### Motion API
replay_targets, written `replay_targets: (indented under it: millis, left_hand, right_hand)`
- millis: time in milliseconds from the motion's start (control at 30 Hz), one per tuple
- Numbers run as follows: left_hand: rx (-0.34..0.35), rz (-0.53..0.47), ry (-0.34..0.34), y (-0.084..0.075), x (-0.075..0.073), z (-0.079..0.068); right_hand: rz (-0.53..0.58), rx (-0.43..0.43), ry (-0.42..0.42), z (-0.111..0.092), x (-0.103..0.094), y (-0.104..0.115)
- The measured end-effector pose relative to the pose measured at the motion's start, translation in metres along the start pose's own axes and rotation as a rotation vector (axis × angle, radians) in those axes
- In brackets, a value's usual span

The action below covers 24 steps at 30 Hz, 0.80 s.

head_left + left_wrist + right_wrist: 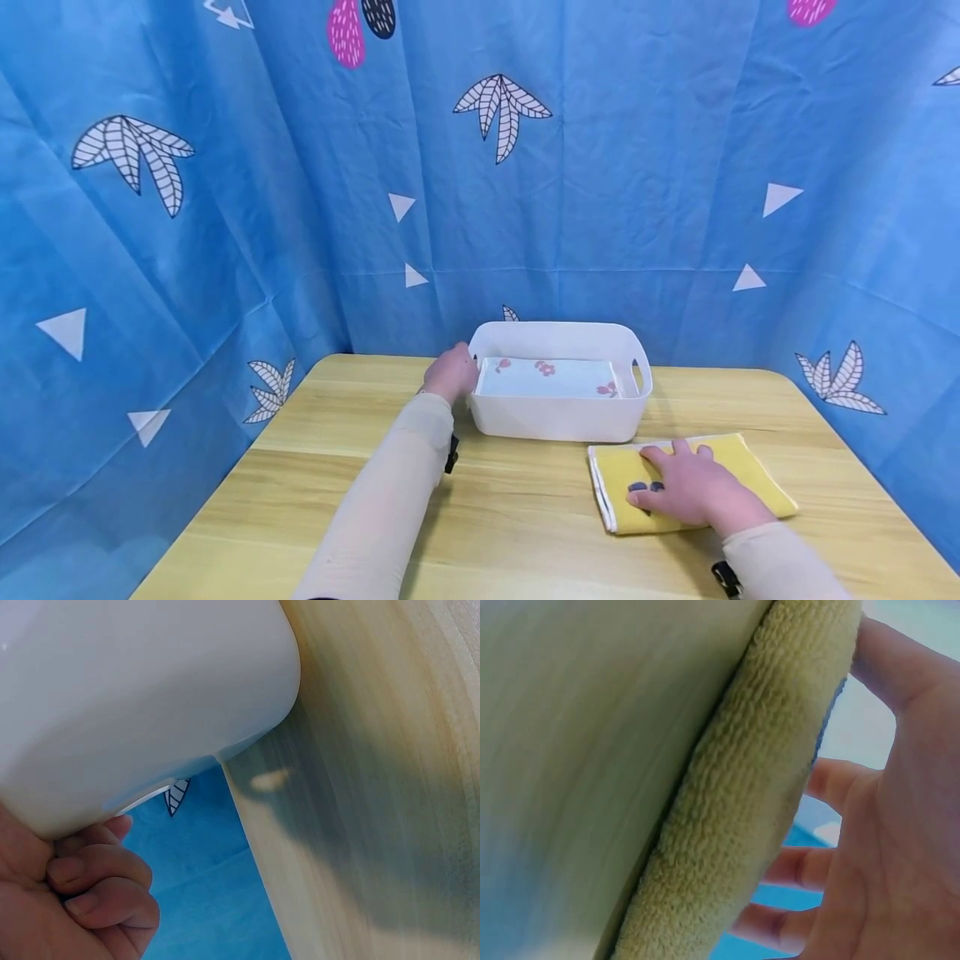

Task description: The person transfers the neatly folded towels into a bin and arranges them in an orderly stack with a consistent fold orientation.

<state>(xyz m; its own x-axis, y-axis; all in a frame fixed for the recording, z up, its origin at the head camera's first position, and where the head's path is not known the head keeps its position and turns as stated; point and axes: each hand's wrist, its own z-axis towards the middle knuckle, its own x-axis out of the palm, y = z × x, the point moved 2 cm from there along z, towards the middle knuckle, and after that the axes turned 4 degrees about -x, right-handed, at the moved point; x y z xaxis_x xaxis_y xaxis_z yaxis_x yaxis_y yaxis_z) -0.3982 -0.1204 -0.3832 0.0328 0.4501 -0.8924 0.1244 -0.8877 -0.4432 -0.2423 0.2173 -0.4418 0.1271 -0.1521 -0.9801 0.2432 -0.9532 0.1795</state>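
Observation:
A white plastic basket (558, 421) with handle holes in its ends stands toward the back of the wooden table. My left hand (452, 372) grips its left end at the rim; in the left wrist view, curled fingers (112, 866) lie against the basket wall (150, 697). Inside the basket is a folded white cloth (573, 381) with pink flowers. To the basket's front right lies a folded yellow towel (738, 471) with white edging and a dark print. My right hand (686, 485) rests on it, fingers spread and fairly straight. The right wrist view shows the towel's thick fold (727, 772) beside the palm.
The light wooden table (510, 517) has rounded back corners. A blue patterned curtain (630, 167) hangs behind it and along both sides, close behind the basket.

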Motion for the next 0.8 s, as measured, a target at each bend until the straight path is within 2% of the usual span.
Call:
replay_targets:
  millis: [233,467,800]
  left_hand:
    - [0.005,0.010,-0.002,-0.001,0.000,0.001]
    - [-0.011,-0.025,0.007,-0.001,0.001,0.000]
    - [0.006,-0.003,-0.016,0.000,0.002,0.002]
  right_hand:
    - [-0.038,-0.036,-0.014,0.004,0.003,0.030]
    - [-0.069,-0.044,-0.006,0.013,0.007,0.059]
    - [-0.088,-0.088,-0.002,0.024,0.013,0.106]
